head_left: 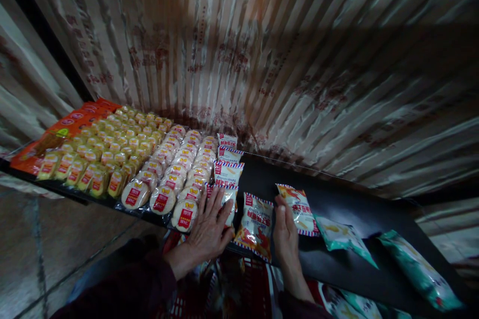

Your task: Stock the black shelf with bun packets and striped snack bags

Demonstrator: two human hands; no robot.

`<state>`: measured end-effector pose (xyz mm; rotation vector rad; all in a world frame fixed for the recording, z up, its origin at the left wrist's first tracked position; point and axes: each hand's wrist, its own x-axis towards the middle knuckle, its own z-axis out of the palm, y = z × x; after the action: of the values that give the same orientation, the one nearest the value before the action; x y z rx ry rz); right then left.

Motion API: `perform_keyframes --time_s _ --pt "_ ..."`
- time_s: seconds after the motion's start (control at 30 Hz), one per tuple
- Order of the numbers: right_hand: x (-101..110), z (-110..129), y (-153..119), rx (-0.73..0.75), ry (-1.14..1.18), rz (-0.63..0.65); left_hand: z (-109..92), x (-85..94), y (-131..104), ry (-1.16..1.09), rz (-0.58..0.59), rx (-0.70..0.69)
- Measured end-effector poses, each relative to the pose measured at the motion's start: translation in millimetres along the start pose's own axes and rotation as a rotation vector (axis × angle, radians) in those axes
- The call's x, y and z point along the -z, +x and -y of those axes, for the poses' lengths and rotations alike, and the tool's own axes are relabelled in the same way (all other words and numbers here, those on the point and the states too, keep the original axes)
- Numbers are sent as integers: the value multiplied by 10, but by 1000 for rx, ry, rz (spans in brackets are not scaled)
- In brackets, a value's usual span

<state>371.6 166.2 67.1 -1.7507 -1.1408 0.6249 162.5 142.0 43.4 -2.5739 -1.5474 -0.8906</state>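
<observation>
My left hand [211,227] lies with its fingers spread over the front snack bag [229,194], in a column of white bags with striped red-and-blue edges. My right hand [286,234] is at the left edge of another snack bag [299,209] of this kind, its fingers close together against the bag; the far side of the grip is hidden. Between my two hands a white-and-orange bag [255,224] lies by the shelf's front edge. Left of my left hand run rows of round wrapped crackers [164,199] with red labels.
The black shelf [262,172] holds yellow wrapped snacks [90,179] and orange packaging [56,134] at far left. Green bags [346,237] lie on the right. Behind stands a wall of striped, printed plastic sheeting [232,60]. More packages [247,289] sit below the front edge.
</observation>
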Motion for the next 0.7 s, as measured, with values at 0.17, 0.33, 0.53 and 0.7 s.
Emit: perform_keyframes --time_s 0.17,0.33,0.53,0.7 --pt "5 -86 -62 -28 -33 14 -2 -16 -8 -17 13 -2" --pt "-8 -50 -83 -28 -55 31 -13 -17 6 -16 17 -7" --pt "-61 -83 -66 18 -105 42 -31 -51 10 -14 11 -12" --pt "-106 -142 -40 104 -132 61 -26 -90 15 -24 19 -18"
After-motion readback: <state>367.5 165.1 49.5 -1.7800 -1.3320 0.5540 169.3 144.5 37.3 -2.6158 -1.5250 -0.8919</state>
